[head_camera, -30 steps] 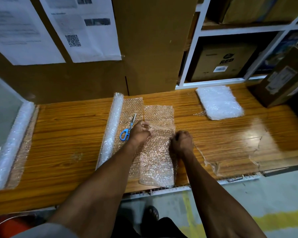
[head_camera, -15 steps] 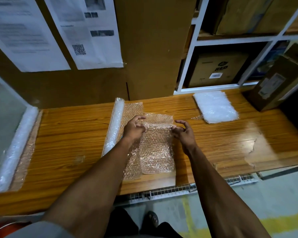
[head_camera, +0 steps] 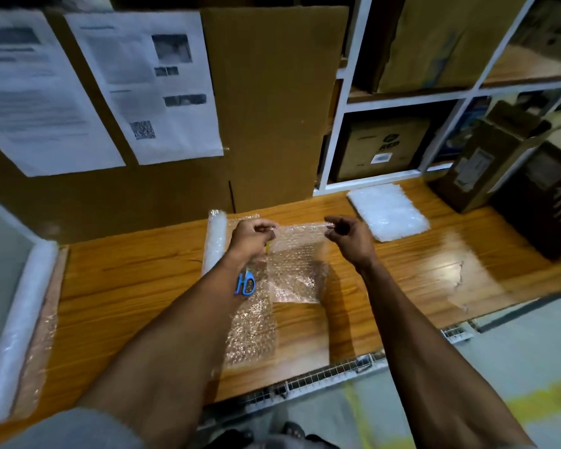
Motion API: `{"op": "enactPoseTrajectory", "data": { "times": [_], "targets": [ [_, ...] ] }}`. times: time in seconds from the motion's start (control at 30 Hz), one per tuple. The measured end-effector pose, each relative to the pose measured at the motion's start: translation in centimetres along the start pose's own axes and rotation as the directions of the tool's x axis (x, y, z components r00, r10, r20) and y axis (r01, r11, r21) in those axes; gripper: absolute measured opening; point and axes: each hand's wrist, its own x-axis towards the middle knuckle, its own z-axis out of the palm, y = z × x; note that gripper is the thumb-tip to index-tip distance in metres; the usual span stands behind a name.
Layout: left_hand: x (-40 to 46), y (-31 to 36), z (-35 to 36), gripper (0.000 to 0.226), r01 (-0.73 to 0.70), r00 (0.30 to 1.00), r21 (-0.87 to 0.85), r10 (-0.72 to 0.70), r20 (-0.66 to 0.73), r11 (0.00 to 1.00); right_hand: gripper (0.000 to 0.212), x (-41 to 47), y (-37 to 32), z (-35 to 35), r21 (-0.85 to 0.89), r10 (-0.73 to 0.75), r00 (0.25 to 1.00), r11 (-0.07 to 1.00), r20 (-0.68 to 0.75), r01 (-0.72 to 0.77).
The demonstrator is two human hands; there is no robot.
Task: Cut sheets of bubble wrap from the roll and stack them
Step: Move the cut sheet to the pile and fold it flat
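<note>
A cut sheet of bubble wrap [head_camera: 297, 267] hangs above the wooden table [head_camera: 136, 283], held up by its top corners. My left hand [head_camera: 251, 236] pinches the top left corner and my right hand [head_camera: 348, 236] pinches the top right corner. The bubble wrap roll [head_camera: 215, 241] lies on the table just left of my left hand, its unrolled tail [head_camera: 251, 328] spread toward the front edge. Blue-handled scissors [head_camera: 246, 284] rest on that tail, partly hidden by my left forearm. A white stack of cut sheets [head_camera: 387, 211] sits at the back right.
A second bubble wrap roll [head_camera: 17, 328] lies along the table's left end. A cardboard box [head_camera: 486, 160] stands at the back right beside the white shelf frame [head_camera: 337, 131]. Cardboard with printed papers [head_camera: 149, 89] forms the back wall. The floor [head_camera: 515, 358] lies past the front edge.
Both hands have lifted the cut sheet off the table by its top corners, so it now hangs. The scissors are uncovered on the tail.
</note>
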Motion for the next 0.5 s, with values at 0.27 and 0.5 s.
{"op": "enactPoseTrajectory", "data": {
  "times": [0.27,0.5],
  "targets": [
    [0.8,0.9,-1.0,0.007,-0.069,0.997,0.050,0.067,0.026,0.996,0.012,-0.1,-2.4,0.0,-0.262,-0.209,0.965,0.951,-0.160,0.162],
    [1.1,2.8,-0.1,0.021,-0.114,0.985,-0.001,0.113,0.128,0.993,0.020,-0.3,-2.5,-0.7,-0.220,-0.072,0.981,0.975,-0.178,0.032]
  ]
}}
